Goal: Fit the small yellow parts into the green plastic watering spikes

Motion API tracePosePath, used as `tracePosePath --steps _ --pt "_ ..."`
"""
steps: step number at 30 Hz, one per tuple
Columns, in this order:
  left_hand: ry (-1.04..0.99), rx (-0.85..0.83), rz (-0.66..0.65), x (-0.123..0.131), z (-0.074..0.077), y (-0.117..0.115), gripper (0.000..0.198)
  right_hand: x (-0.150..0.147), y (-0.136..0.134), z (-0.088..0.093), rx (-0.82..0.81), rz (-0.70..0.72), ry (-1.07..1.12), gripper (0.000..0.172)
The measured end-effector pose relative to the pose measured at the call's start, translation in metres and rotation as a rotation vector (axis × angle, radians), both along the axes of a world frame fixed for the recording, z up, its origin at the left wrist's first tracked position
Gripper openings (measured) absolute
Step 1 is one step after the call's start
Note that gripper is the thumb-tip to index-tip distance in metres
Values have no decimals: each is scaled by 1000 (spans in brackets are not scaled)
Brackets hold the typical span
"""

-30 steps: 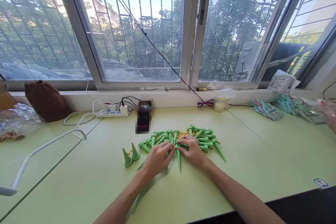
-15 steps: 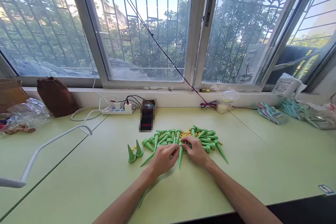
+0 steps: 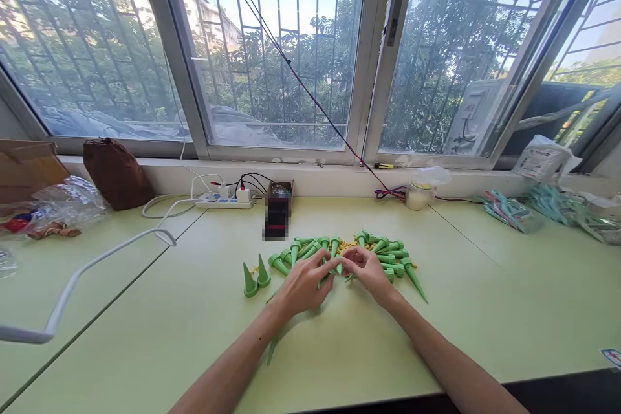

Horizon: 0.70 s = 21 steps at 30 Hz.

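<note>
My left hand (image 3: pixel 305 283) curls its fingers around a green plastic cone spike (image 3: pixel 339 268), of which only a small part shows between my hands. My right hand (image 3: pixel 369 275) is closed in a pinch, its fingertips meeting the left ones at the spike; anything small inside that pinch is hidden. Just beyond my hands lies a heap of similar green spikes (image 3: pixel 388 252), each with a ribbed collar. Small yellow pieces (image 3: pixel 347 246) are piled among them. Two green cones (image 3: pixel 250 283) stand upright left of the heap.
A small dark box (image 3: pixel 276 217), partly blurred, stands behind the heap near a white power strip (image 3: pixel 223 200). A white bent tube (image 3: pixel 97 265) reaches in from the left. At the back are a brown pouch (image 3: pixel 116 174), a jar (image 3: pixel 420 195) and bagged items (image 3: pixel 507 210).
The spike that pointed toward me between my hands is now mostly hidden by my fingers. My left hand's fingers have shifted around it. The view has turned slightly left.
</note>
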State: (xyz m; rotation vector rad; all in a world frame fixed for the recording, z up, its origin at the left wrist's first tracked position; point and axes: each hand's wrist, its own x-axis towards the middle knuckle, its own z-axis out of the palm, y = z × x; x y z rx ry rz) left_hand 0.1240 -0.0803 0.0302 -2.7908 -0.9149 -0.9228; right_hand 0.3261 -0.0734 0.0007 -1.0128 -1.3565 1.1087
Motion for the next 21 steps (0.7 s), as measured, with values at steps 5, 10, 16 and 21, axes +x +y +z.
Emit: tracePosePath --steps 5,10,16,21 --pt "-177 -199 -42 6 0 -5 18 -1 -3 5 -57 43 24 46" --pt "-648 -678 -62 16 -3 0 25 -1 -2 1 1 60 -22 43" --pt "-919 -920 -41 16 4 1 45 0 -4 0 86 -32 -130 43" --pt "-953 -914 -14 15 6 0 46 0 -6 4 148 -93 -212 39"
